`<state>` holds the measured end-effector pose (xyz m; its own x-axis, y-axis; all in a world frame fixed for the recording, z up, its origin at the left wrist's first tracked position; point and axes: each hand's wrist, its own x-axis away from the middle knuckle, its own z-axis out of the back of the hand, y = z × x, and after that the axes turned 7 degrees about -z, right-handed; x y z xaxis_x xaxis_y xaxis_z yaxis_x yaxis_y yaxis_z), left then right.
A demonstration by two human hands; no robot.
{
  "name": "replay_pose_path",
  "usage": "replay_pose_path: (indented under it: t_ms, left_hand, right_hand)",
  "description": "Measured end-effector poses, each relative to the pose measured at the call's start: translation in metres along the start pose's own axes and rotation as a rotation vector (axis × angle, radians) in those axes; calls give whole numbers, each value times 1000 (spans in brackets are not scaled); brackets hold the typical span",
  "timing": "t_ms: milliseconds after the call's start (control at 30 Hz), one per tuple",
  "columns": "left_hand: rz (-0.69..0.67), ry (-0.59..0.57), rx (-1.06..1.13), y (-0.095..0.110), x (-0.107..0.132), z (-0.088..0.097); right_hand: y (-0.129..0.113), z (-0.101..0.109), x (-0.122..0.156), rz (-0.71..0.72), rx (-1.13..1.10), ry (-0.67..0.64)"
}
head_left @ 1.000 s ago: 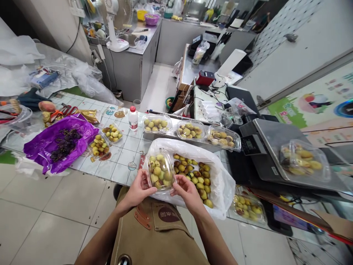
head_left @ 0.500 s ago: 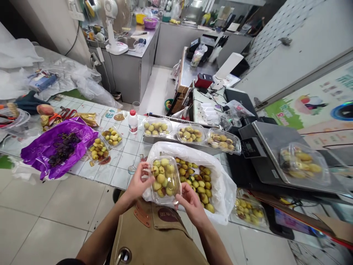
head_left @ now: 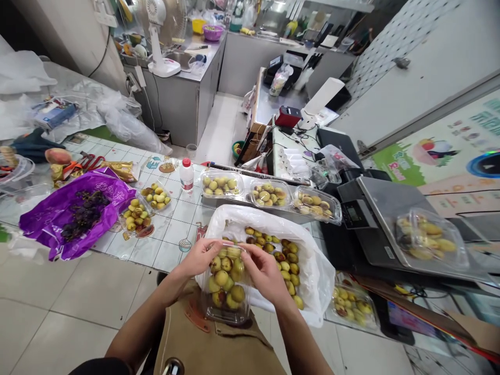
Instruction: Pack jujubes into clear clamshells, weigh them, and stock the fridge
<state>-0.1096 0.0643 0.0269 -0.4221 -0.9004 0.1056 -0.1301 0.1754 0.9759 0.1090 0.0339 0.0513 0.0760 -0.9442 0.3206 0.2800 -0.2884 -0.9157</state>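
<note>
A clear plastic clamshell box point(head_left: 227, 314) full of green-brown jujubes point(head_left: 222, 278) is held up in front of my apron. My left hand point(head_left: 201, 256) pinches its far left corner, fingers closed on the rim. At the far right corner, my right hand point(head_left: 262, 268) grips the same rim with thumb and fingers. The lid looks shut over the fruit. Just beyond and to the right, a bin lined with a white plastic bag point(head_left: 314, 260) holds many loose jujubes point(head_left: 289, 263).
Three filled boxes point(head_left: 269, 192) stand in a row behind the bin. On the right, a scale point(head_left: 385, 208) bears another box. To the left lie a purple bag point(head_left: 117, 190) with dark grapes, two small boxes of jujubes point(head_left: 136, 216) and a red-capped bottle point(head_left: 186, 176).
Both hands have moved to the far edge of the box, and it is now tilted with its near end lower. My right hand has shifted up from the near right corner.
</note>
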Motion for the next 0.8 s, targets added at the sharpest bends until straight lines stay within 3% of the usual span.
replay_pose_path:
  t_ms: [133,233,333,433,500,633,800]
  left_hand:
    - [4,14,11,0,-4,1]
    - [46,115,94,-7,-4,3]
    - [16,413,222,-16,1,20]
    - [-14,830,333,-24,11,55]
    - [40,1045,413,-29,18,81]
    - [205,1244,609,-38,24,117]
    - [171,1424,596,-50,20,132]
  right_hand:
    - [-10,-7,-14,-35,-30,-32]
    - [-6,-8,-22,-67,-150,57]
    - [2,11,-36,-109,-351,293]
    - [2,47,-61,-60,-588,532]
    - [-3,73,-82,-13,-689,625]
    - [-16,107,-121,-79,-744,747]
    - [-18,122,-130,-215,-710,662]
